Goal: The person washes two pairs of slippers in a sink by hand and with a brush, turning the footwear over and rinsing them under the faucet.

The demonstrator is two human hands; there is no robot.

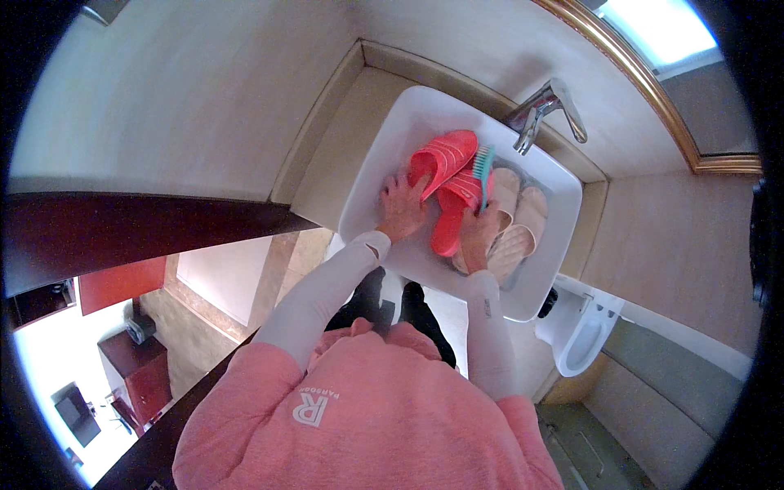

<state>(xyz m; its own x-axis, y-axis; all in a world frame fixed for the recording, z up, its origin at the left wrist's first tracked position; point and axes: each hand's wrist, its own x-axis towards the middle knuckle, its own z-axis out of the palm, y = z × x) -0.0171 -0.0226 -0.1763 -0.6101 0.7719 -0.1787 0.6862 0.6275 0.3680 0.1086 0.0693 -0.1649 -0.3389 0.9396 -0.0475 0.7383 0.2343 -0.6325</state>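
Observation:
In a white washbasin (560, 184) lie two red slippers and a pair of beige slippers. My left hand (402, 205) is at the open end of the upper red slipper (452, 153), fingers spread; whether it grips the slipper is unclear. My right hand (479, 236) is between the lower red slipper (449, 229) and the beige slippers (530, 211), at the lower end of a turquoise scrubbing brush (484, 168). That brush leans across the red slippers' right side, bristles facing left. The right fingertips are partly hidden, so their grip cannot be told.
A chrome faucet (536, 116) stands over the basin's upper right rim. Beige ledges (334, 131) border the basin, and a gold-framed mirror (643, 67) hangs at upper right. Below right is a white toilet (582, 343). A dark wood panel (141, 229) runs along the left.

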